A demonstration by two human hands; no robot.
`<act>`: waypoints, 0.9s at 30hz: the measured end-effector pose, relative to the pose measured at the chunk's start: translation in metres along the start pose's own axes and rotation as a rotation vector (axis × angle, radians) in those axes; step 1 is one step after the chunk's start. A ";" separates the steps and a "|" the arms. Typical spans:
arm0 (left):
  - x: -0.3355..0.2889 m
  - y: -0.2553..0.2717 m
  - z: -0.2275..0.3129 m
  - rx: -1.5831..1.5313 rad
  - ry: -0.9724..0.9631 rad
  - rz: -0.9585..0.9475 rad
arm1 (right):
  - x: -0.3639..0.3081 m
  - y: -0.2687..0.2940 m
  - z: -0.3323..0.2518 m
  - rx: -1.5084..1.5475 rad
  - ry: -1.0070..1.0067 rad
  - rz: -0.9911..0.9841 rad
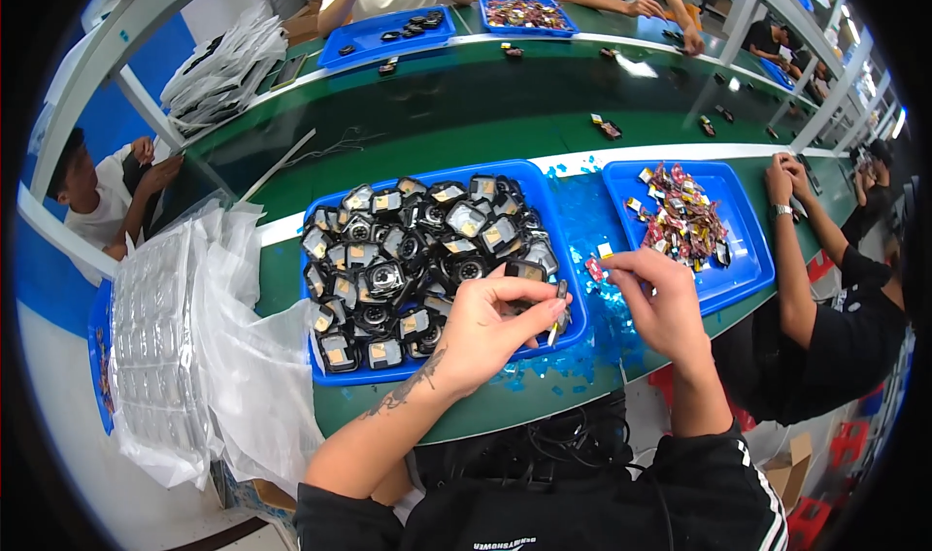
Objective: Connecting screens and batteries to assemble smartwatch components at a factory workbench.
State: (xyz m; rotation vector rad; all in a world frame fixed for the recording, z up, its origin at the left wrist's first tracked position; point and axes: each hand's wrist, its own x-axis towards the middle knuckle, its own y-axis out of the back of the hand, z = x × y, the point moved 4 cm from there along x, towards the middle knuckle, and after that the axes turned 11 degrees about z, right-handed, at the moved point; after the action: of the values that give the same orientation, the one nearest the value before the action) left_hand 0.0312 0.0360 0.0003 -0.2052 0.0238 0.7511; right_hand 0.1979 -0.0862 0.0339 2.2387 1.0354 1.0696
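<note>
Two pinch grips: left hand (495, 323), dark piece (562, 289), near the right edge of the left tray (566, 235); right hand (662, 299), red piece (595, 270), near the right tray (748, 252)'s left edge. Hold both lightly.

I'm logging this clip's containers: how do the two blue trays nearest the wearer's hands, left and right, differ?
Contents: the left tray holds black-framed casings, while the right tray holds mostly smaller red parts.
Fill: the left tray is covered nearly to its edges; the right tray shows a broad bare patch.
Size: the left tray looks larger here than the right tray.
Shared: both are blue, rectangular and on the green bench.
</note>
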 end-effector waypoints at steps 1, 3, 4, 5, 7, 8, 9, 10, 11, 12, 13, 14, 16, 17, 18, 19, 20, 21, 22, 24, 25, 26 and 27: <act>-0.003 -0.003 0.002 -0.001 0.008 -0.007 | 0.002 0.002 -0.018 0.114 -0.061 0.043; -0.006 -0.011 0.006 -0.075 0.082 -0.112 | 0.001 -0.011 -0.026 0.514 0.011 0.022; -0.005 -0.012 -0.001 -0.078 0.076 -0.162 | -0.002 -0.016 -0.024 0.588 0.036 0.003; -0.006 -0.016 0.000 -0.151 0.099 -0.215 | -0.004 -0.018 -0.023 0.662 0.062 -0.018; -0.006 -0.014 -0.005 -0.179 0.137 -0.253 | -0.009 -0.025 -0.020 0.762 -0.032 -0.037; -0.007 -0.016 -0.004 -0.179 0.134 -0.242 | -0.010 -0.027 -0.020 0.846 -0.075 0.018; -0.004 -0.016 -0.002 -0.192 0.070 -0.151 | -0.011 -0.028 -0.018 0.927 -0.119 0.075; -0.003 -0.015 0.001 -0.204 0.005 -0.059 | -0.014 -0.024 -0.014 0.835 -0.162 0.104; 0.000 -0.011 0.005 -0.070 -0.140 -0.046 | -0.012 -0.021 -0.014 0.676 -0.068 0.260; 0.001 -0.007 0.005 -0.068 -0.123 -0.024 | -0.010 -0.021 -0.018 0.639 -0.117 0.249; 0.001 -0.004 0.005 -0.065 -0.105 -0.003 | -0.008 -0.021 -0.024 0.602 -0.166 0.238; -0.001 -0.006 0.004 -0.105 -0.148 0.032 | -0.007 -0.025 -0.029 0.571 -0.204 0.159; -0.003 -0.007 0.003 -0.075 -0.179 0.038 | -0.003 -0.034 -0.036 0.430 -0.129 0.119; -0.003 -0.007 0.003 -0.042 -0.205 0.045 | 0.000 -0.035 -0.040 0.371 -0.081 0.138; -0.004 -0.007 0.003 -0.049 -0.208 0.051 | 0.003 -0.034 -0.044 0.317 -0.001 0.184; -0.004 -0.007 0.002 -0.070 -0.199 0.049 | 0.006 -0.034 -0.048 0.263 0.079 0.231; -0.004 -0.008 0.001 -0.092 -0.189 0.047 | 0.007 -0.035 -0.051 0.260 0.084 0.223; -0.004 -0.008 -0.001 -0.114 -0.180 0.047 | 0.008 -0.035 -0.056 0.253 0.137 0.237; -0.004 -0.007 -0.001 -0.140 -0.192 0.014 | 0.009 -0.034 -0.060 0.247 0.189 0.250; -0.005 -0.006 -0.003 -0.131 -0.175 0.012 | 0.007 -0.034 -0.060 0.255 0.133 0.225; -0.004 -0.006 -0.005 -0.113 -0.155 0.003 | 0.006 -0.035 -0.058 0.264 0.072 0.210; -0.004 -0.005 -0.004 -0.117 -0.155 0.007 | 0.007 -0.034 -0.059 0.263 0.074 0.204; -0.003 -0.005 -0.003 -0.092 -0.150 -0.003 | 0.007 -0.033 -0.056 0.301 -0.034 0.185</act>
State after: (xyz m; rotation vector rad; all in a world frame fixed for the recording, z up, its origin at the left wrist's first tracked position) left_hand 0.0329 0.0298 -0.0015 -0.2364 -0.1537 0.7638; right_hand 0.1416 -0.0564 0.0491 2.6272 1.0504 0.9999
